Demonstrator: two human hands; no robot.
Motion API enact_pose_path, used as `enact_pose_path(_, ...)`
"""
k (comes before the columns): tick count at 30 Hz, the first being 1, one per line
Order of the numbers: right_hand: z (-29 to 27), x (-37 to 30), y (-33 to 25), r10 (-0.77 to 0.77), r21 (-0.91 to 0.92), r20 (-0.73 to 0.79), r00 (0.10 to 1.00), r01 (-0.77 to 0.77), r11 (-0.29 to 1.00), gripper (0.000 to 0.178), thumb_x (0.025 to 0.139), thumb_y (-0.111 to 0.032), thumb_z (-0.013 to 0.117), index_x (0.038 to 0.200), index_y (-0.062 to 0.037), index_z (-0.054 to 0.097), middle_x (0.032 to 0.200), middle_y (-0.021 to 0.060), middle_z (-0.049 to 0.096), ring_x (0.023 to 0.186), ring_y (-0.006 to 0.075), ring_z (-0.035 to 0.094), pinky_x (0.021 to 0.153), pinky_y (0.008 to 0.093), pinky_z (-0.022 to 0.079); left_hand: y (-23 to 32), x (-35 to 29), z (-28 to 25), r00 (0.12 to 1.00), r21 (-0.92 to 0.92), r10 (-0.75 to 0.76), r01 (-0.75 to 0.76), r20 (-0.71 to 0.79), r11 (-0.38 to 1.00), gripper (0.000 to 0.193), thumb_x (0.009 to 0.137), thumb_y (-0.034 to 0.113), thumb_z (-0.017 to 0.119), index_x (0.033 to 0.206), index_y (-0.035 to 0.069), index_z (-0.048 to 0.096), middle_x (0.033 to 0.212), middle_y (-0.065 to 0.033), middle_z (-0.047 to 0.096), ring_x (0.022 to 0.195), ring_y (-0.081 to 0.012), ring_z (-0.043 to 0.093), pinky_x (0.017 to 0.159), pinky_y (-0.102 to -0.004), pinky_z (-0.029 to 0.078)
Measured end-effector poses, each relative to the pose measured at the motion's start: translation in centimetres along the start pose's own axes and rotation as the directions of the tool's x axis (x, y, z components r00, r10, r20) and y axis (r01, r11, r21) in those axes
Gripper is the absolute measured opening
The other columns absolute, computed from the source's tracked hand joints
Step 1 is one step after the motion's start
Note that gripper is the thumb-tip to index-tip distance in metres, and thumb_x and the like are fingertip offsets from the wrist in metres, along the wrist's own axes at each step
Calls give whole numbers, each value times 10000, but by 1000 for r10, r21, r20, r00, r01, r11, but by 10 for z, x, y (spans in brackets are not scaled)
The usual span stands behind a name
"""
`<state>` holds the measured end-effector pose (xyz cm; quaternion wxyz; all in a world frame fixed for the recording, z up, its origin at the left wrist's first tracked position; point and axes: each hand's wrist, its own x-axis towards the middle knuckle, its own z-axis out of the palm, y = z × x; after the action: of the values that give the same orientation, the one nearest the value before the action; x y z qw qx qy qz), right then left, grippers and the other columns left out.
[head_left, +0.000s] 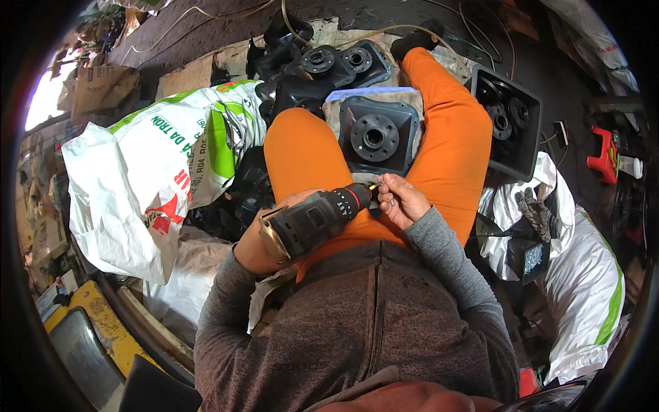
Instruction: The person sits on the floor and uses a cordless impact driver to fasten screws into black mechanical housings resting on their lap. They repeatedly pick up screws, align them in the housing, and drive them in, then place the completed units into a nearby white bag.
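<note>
My left hand [255, 246] is wrapped round the body of a black cordless drill [312, 223] with a red ring near its chuck. The drill lies across my lap, its bit pointing right and slightly up. At the bit's tip, my right hand [406, 200] is closed in a pinch on what looks like a small screw, mostly covered by the fingers. Between my legs, just beyond both hands, sits a black square housing [351, 127] with a round, holed flange facing up. Neither hand touches it.
More black flanged parts [336, 62] are piled ahead, and others sit in a black bin [511, 154] at the right. A small black box of screws [532, 259] stands beside a dark glove [537, 214]. White sacks [137, 178] lie left and right. A hose [384, 29] crosses the far floor.
</note>
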<state>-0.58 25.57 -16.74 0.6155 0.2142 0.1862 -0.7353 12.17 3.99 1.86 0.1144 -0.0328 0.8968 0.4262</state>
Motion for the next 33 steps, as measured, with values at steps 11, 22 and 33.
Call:
enact_pose_path(11, 4, 3, -11, 42, -263, -117, 992, -71, 962, 194, 944, -286, 623, 856, -128, 554, 629, -62, 503, 556, 40, 457, 499, 192, 416, 3, 5, -6, 954, -246, -260, 290, 149, 925, 756, 704, 195, 808, 1368, 130, 453, 1101, -132, 671, 1005, -279, 678, 869, -350, 530)
enact_pose_path(22, 13, 11, -7, -72, -267, -164, 984, 26, 963, 219, 936, -279, 635, 833, -103, 556, 621, -56, 510, 519, 37, 468, 474, 193, 424, -17, -1, 4, 967, -315, -237, 253, 89, 915, 711, 722, 155, 781, 1347, 81, 449, 1107, -94, 669, 966, -238, 689, 848, -310, 545)
enact_pose_path(33, 18, 16, -5, -148, -460, -214, 966, 34, 887, 236, 946, -276, 620, 915, -43, 614, 590, -53, 463, 469, 44, 415, 426, 215, 372, 4, 2, -4, 918, -186, -357, 386, 174, 903, 761, 669, 167, 839, 1335, 56, 488, 1206, -112, 632, 1047, -210, 654, 932, -293, 494)
